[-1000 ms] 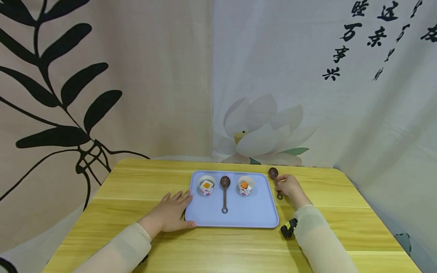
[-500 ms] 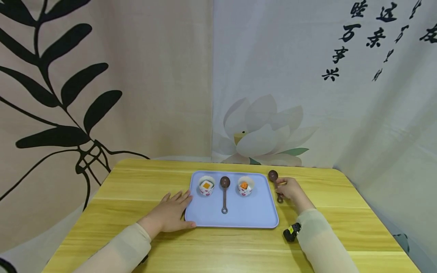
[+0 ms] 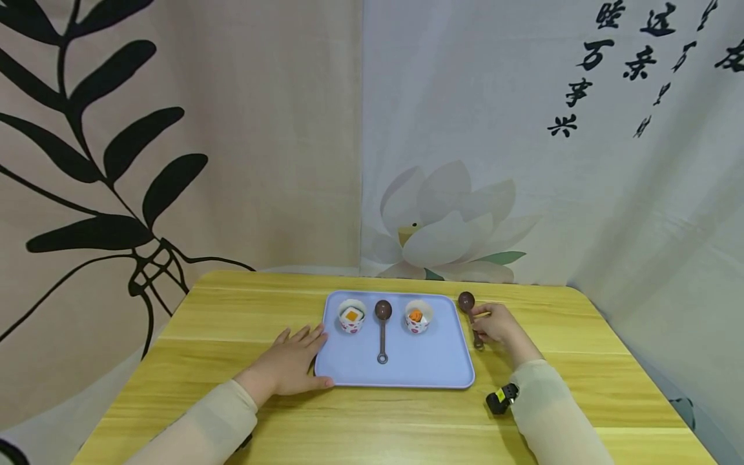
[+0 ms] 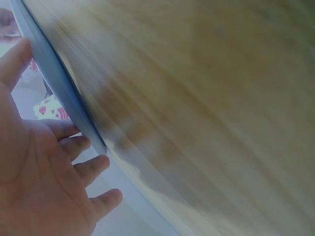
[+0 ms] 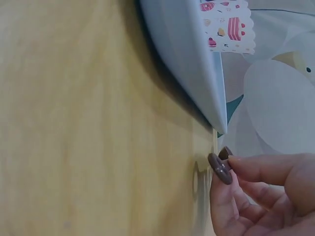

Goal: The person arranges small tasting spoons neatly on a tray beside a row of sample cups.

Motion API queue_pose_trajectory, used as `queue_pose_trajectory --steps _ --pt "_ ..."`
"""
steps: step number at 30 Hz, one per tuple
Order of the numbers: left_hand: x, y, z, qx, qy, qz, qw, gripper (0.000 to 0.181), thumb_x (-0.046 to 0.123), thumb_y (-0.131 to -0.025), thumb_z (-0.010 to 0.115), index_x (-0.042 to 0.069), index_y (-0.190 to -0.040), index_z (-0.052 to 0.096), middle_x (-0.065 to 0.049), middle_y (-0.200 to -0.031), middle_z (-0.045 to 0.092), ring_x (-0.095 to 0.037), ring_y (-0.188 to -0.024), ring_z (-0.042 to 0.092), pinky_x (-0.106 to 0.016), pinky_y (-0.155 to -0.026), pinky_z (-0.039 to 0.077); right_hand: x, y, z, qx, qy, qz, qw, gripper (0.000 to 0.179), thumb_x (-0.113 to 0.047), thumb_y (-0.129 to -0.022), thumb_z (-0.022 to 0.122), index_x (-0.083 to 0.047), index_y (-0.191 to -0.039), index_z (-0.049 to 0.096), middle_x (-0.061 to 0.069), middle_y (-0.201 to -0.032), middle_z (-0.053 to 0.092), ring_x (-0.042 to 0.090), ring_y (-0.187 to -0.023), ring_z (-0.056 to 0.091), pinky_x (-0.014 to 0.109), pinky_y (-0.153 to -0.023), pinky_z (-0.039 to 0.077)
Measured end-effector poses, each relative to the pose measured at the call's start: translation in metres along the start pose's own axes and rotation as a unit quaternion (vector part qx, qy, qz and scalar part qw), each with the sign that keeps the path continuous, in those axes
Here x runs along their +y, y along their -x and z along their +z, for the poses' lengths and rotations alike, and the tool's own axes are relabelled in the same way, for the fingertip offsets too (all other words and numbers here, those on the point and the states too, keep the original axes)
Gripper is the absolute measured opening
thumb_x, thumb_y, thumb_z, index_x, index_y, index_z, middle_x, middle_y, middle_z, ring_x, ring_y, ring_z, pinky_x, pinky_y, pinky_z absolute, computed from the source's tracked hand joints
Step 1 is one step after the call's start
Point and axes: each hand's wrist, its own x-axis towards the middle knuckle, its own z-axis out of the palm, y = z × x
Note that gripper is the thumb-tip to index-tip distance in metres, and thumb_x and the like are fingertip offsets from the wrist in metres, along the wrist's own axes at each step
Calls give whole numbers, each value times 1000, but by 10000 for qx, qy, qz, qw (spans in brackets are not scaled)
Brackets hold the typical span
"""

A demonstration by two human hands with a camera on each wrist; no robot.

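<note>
A brown spoon (image 3: 467,302) with a round bowl and a ring-ended handle lies along the right side of a light purple tray (image 3: 354,373). Thumb and fingers of my right hand (image 3: 498,326) pinch its handle; the right wrist view shows the ring end (image 5: 220,168) at the fingertips, close over the table. My left hand (image 3: 293,363) rests with spread fingers at the tray's left edge. On the tray, a second brown spoon (image 3: 383,311) lies between a paper cup (image 3: 351,326) with a white-and-orange piece inside and another paper cup (image 3: 417,325) with orange pieces.
Both the tray and the hands are on a yellow wood-grain table (image 3: 372,426). Behind its far edge hangs a printed curtain (image 3: 290,161) with leaves, a lotus and writing.
My right hand has slid slightly toward me, bringing the pinched spoon back with it alongside the tray. The left hand, tray, cups and other spoon have stayed put.
</note>
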Motion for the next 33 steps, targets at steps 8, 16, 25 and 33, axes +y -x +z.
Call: queue_pose_trajectory --steps 8,16,25,33 --pt "-1 -1 1 -37 -19 -21 10000 101 73 -86 58 4 -155 35 -11 -164 25 -39 -149 24 -63 -117 15 -3 10 -3 -53 -129 75 9999 36 7 -91 62 14 -125 54 16 -89 65 14 -63 58 25 -58 53" --pt "-3 -1 2 6 -15 -8 10000 101 73 -86 57 4 -155 35 -11 -164 26 -39 -148 24 -63 -117 16 -4 18 -5 -66 -179 3 9998 35 6 -92 61 13 -126 53 19 -94 66 16 -67 60 27 -61 56" --pt "-3 -2 1 -35 -22 -2 10000 101 74 -86 56 4 -155 34 -11 -164 24 -39 -149 23 -63 -117 15 -9 29 -9 -147 -294 -104 9994 35 7 -93 60 14 -127 52 19 -94 66 16 -67 61 26 -61 56" --pt "-2 -1 0 -55 -9 -9 10000 100 73 -86 57 4 -155 35 -12 -164 25 -40 -149 23 -64 -117 16 -16 36 -12 -176 -483 -138 9986 38 6 -94 62 15 -129 51 17 -93 63 16 -68 62 25 -61 57"
